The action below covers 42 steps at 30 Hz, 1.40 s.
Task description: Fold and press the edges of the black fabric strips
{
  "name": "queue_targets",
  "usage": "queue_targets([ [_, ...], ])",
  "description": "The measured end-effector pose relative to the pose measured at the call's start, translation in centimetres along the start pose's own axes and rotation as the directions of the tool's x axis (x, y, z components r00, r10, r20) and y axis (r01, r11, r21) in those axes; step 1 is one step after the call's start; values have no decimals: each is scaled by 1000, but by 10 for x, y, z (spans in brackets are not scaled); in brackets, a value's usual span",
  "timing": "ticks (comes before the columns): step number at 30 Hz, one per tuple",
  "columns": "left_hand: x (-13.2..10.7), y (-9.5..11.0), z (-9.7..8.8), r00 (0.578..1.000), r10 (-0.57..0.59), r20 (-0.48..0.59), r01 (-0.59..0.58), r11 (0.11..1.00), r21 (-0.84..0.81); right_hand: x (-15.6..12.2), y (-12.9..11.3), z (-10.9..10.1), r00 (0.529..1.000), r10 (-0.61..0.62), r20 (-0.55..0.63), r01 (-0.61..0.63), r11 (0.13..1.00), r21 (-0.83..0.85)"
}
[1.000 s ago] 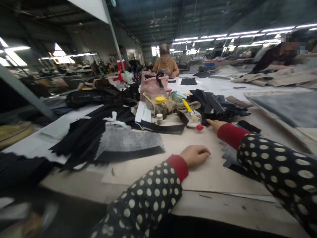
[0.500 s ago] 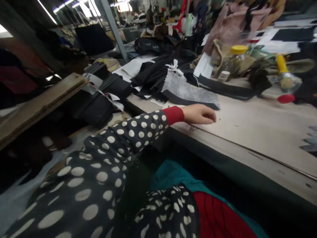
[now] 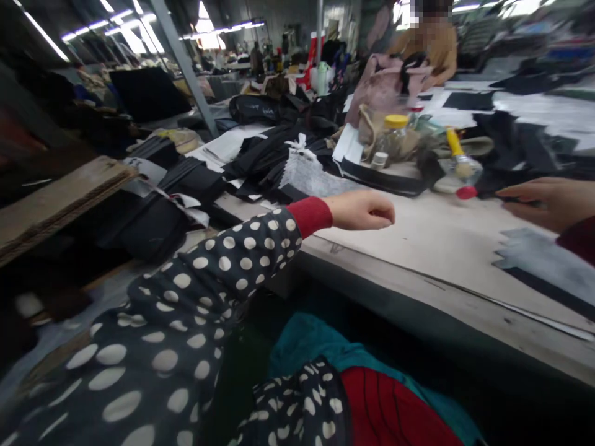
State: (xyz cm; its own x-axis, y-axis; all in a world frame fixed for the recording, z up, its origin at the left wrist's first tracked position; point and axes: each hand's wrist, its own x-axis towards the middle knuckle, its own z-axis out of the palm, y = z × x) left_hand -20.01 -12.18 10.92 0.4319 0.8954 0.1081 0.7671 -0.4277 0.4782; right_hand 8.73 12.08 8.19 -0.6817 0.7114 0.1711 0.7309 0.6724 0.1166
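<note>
My left hand hangs just above the near edge of the beige worktable, fingers curled into a loose fist with nothing visible in it. My right hand comes in at the right edge, blurred, fingers together and pointing left toward a small red cap. A thin dark shape lies under its fingertips; I cannot tell if it is held. A grey cut piece lies on the table below the right hand. Both sleeves are black with white dots and red cuffs.
Behind the hands stand a yellow-lidded jar, a yellow-handled brush, a small white bottle and a pink bag. Black fabric stacks and a cardboard sheet fill the left. A person in a mustard top works at the back.
The view swung left and down, then partly back. My left hand stayed curled at the table edge. My right hand left the view and has come back in at the right.
</note>
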Motion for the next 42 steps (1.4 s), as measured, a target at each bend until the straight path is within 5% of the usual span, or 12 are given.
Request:
queue_targets([
  [5,52,6,31,989,108,101,-109,994,10,-67,-13,-27,974,149,171,-144,989,-44],
  [11,122,16,61,971,186,153,-185,982,-26,-131,-19,-14,976,124,177,-108,989,-102],
  [19,199,22,112,979,195,-54,-200,975,-99,-139,-59,17,940,181,290,-107,961,-255],
  [23,201,10,135,973,97,-211,-136,974,-179,-131,-57,24,914,257,313,-187,953,-237],
  [28,195,-2,139,967,61,-248,-121,964,-236,-121,-45,32,931,316,182,-287,943,-169],
  [36,195,10,141,904,415,-104,-407,909,91,-97,-29,48,961,278,3,-278,959,63],
  [42,199,18,149,976,195,-95,-158,939,305,-99,-28,52,956,289,-56,-279,950,141],
])
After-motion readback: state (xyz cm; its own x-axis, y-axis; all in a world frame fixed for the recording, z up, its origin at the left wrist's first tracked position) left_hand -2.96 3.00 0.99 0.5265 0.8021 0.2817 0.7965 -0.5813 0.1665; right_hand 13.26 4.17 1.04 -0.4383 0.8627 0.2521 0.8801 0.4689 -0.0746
